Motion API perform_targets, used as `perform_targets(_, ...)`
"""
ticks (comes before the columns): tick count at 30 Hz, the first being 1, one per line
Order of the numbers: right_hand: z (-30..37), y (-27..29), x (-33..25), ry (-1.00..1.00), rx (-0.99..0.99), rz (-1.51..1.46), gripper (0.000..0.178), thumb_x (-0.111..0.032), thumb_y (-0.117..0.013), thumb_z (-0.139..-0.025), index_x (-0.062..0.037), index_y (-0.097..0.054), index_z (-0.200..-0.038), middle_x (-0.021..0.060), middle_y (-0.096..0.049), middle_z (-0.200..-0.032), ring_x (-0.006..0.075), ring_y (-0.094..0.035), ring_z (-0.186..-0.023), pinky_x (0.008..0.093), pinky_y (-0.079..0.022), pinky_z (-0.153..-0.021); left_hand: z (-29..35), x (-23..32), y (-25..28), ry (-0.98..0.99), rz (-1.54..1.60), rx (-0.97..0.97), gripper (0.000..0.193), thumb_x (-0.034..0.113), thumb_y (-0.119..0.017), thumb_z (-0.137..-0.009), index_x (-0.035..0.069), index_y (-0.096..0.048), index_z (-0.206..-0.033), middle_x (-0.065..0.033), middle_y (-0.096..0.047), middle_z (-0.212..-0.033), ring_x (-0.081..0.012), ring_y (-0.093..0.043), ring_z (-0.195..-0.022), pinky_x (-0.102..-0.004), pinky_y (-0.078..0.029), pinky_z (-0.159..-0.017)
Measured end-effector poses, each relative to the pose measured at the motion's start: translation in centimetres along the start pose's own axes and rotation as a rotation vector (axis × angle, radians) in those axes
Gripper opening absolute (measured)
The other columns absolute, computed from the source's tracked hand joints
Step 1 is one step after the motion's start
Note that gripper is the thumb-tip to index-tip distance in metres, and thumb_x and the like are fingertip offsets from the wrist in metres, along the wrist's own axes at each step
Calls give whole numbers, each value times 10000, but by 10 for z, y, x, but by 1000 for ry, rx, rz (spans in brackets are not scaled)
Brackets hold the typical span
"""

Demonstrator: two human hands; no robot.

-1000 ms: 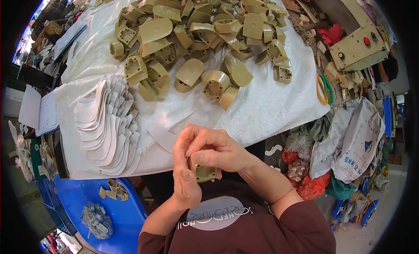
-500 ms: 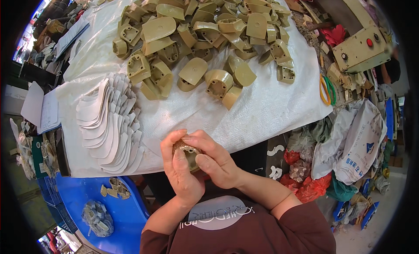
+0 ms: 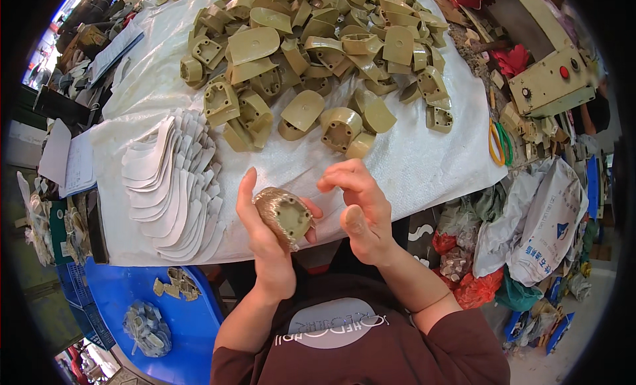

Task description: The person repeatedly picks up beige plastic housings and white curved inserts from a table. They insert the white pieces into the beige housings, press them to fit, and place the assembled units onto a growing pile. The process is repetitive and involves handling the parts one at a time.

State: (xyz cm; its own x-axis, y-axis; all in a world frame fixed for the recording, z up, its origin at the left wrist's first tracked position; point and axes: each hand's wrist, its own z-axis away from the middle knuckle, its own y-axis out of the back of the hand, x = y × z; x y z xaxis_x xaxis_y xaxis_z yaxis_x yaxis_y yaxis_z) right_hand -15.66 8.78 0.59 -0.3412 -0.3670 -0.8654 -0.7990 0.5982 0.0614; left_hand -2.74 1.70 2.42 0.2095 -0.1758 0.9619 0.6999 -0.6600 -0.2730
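Over the near edge of the bench (image 3: 437,165), my left hand (image 3: 270,258) cradles a heel (image 3: 293,221), its thumb along the left side and its fingers passing beneath, their tips showing on the right. The heel sits tilted, its pale olive face with dark holes turned up, and a glittery brown layer wraps the side nearest my thumb. My right hand (image 3: 371,227) is just beside it, touching nothing, with the thumb up and the fingers loosely bent, spread apart from one another. Farther across the bench lies a heap (image 3: 318,47) of glossy olive heels, some with their holes facing me, a few set nearer than the rest. To the left of my hands, pale cutouts (image 3: 173,196) overlap in long rows. A notebook (image 3: 81,165) lies open past them. Below the bench's left corner, a clear bag (image 3: 147,329) of grey pieces rests on blue plastic (image 3: 192,319), near some glittery scraps (image 3: 179,284).
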Motion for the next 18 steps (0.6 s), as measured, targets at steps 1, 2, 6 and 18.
perform_targets(1,0,5,-3,-34,-53,15,496,-415,-566,-910,-17,-517,-1202,127,-553,-981,235,-567,-764,351,-475,-691,2,-6,0,-108,-169,8,963,742,-293,-852,14,-64,-1438,-205,-578,-987,-249,-572,-735,-365,-481,-671)
perform_targets(2,-1,8,-5,-66,-109,28,474,-388,-587,-904,-14,-525,-1188,123,-553,-959,239,-568,-766,356,-476,-693,3,-13,5,-244,-336,-32,984,738,-314,-849,-25,-79,-1424,-194,-576,-991,-258,-568,-753,-379,-473,-680)
perform_targets(6,-12,8,-29,-138,-382,244,431,-285,-654,-855,-2,-545,-1162,115,-549,-925,240,-562,-750,346,-473,-682,1,-22,15,-658,-815,-161,972,660,-435,-856,-113,-162,-1378,-159,-566,-986,-281,-541,-805,-406,-434,-696)
perform_targets(18,1,14,-10,-690,-215,-536,235,-215,-562,-926,-6,-585,-1032,29,-592,-786,100,-517,-675,264,-448,-612,6,17,20,-345,-704,-167,609,-46,-778,-579,26,-558,-1143,-101,-600,-957,-207,-536,-714,-286,-462,-598)
